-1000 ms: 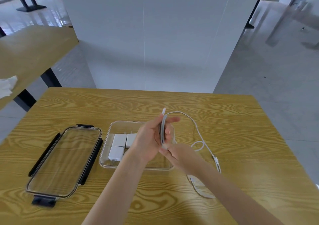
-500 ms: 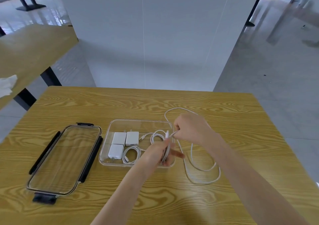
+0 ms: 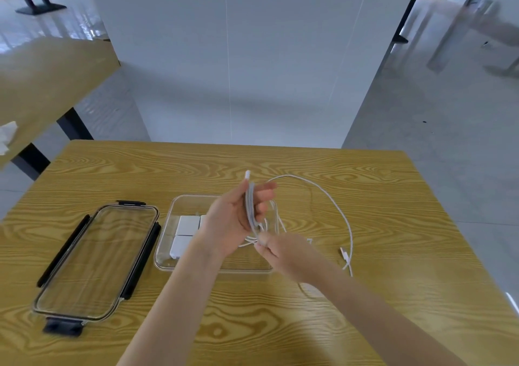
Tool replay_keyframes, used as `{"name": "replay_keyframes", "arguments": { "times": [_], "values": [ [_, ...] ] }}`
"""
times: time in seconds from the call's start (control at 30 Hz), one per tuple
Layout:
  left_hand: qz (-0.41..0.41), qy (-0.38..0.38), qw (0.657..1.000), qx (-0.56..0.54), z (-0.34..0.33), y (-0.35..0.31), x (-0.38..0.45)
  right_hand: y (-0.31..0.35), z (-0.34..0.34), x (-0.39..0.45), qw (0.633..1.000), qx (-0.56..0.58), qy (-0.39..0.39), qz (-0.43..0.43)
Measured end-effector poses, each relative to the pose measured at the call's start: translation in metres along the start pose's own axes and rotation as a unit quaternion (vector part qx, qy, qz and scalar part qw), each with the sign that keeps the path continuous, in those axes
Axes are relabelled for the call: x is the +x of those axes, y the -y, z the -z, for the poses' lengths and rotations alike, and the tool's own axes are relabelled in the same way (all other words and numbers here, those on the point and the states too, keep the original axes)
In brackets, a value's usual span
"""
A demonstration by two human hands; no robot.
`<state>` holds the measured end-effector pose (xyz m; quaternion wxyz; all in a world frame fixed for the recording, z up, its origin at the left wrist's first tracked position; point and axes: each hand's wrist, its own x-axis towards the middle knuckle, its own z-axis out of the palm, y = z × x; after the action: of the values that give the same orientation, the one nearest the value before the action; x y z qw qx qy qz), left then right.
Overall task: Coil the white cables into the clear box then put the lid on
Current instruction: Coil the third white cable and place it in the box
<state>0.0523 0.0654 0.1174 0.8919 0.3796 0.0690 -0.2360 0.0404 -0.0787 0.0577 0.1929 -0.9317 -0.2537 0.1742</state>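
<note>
My left hand (image 3: 230,219) is raised above the clear box (image 3: 165,253) and grips several loops of a white cable (image 3: 250,205), one plug end sticking up past the fingers. Below it my right hand (image 3: 286,256) pinches the same cable at the bottom of the loops. The loose rest of the cable (image 3: 331,200) arcs out to the right over the table and ends in a plug near the right forearm. White chargers (image 3: 186,225) and another coiled cable lie in the box, partly hidden by my left hand. The clear lid (image 3: 95,261) with black clips lies flat to the box's left.
The wooden table (image 3: 393,225) carries everything; its far edge meets a white partition (image 3: 238,56). A second wooden table (image 3: 42,79) stands at the left with a white cloth on it. Grey floor lies to the right.
My left hand has risen from the box's front edge with the loops. My right hand has swung from behind the box down to the loops' bottom, adding a turn; the loose length is shorter.
</note>
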Motion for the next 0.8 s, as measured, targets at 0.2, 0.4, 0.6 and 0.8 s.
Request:
{"name": "replay_keyframes", "arguments": {
  "times": [0.2,0.4,0.6,0.8],
  "values": [
    [0.117,0.071,0.965,0.224,-0.015,0.024,-0.020,-0.012,0.033,0.030,0.988,-0.019,0.108,-0.107],
    [0.142,-0.093,0.962,0.215,0.005,0.041,-0.002,-0.005,0.072,0.037,0.987,-0.141,-0.023,-0.078],
    [0.071,-0.238,0.961,0.118,0.013,0.039,0.029,0.027,0.056,0.021,0.973,-0.195,-0.113,-0.041],
    [-0.007,-0.220,0.968,0.122,0.009,0.020,0.039,0.031,0.025,-0.002,0.975,-0.056,-0.214,-0.011]
  ]
}}
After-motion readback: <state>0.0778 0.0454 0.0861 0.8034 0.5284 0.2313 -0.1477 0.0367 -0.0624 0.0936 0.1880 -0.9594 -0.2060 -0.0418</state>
